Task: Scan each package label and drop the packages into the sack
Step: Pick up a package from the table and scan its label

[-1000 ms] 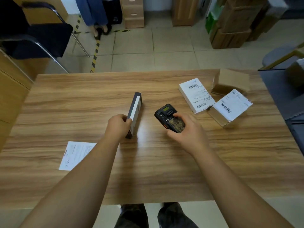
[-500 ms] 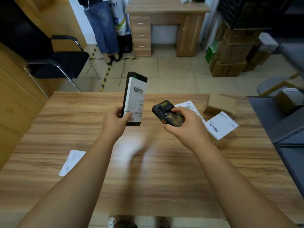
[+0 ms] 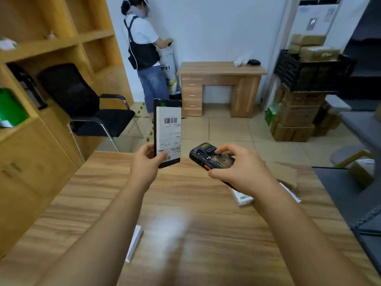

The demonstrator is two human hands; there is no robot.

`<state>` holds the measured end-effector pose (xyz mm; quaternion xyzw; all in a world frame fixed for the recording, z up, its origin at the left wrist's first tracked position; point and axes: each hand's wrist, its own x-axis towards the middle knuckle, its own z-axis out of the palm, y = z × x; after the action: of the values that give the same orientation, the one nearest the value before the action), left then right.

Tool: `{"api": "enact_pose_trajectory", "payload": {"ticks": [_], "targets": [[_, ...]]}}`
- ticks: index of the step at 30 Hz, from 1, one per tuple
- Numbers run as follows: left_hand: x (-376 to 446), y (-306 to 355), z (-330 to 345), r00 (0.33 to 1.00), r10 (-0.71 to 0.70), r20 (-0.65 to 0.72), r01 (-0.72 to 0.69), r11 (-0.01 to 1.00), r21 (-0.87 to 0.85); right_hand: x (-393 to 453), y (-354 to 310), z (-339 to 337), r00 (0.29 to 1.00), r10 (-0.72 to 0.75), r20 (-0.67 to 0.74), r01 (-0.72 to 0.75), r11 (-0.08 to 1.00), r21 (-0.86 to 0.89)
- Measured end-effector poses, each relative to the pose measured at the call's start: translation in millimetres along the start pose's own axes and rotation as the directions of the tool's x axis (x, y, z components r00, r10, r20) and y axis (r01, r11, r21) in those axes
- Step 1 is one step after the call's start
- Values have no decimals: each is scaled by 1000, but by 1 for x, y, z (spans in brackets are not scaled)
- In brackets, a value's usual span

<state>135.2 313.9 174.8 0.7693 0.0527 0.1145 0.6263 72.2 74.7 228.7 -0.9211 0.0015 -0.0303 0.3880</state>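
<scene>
Raised higher than a moment ago, black package (image 3: 167,133) now upright above counter (image 3: 185,223), label facing camera. Left hand (image 3: 147,162) grips its lower end; right hand (image 3: 237,170) clamped round scanner (image 3: 210,157) just beside it. Right arm hides most of white package (image 3: 242,198). Label text unreadable. Sack not identifiable.

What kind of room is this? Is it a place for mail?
Probably a parcel sorting office or small stockroom. A labelled package is held up beside a handheld scanner, stacked cardboard boxes line the wall, and there is a desk behind.
</scene>
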Motion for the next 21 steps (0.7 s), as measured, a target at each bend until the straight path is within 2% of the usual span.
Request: {"api": "enact_pose_trajectory", "payload": {"ticks": [3,9,13,21], "targets": [[-3,1,2,1000,-5,-4,5,1000,-3,-4,0,-7,999,9,47,-9,1000,-5],[-12,5,5,1000,-25,-11,24,999,-45,-8,-1,-16,999,-13,50,12,1000,15],[-12,14,-8,991,-102,-80,90,986,-141,-6,-6,-16,997,-65,-32,67,997,32],[-16,41,-46,977,-173,127,204,930,-305,7,-22,8,974,-101,-205,136,977,167]]}}
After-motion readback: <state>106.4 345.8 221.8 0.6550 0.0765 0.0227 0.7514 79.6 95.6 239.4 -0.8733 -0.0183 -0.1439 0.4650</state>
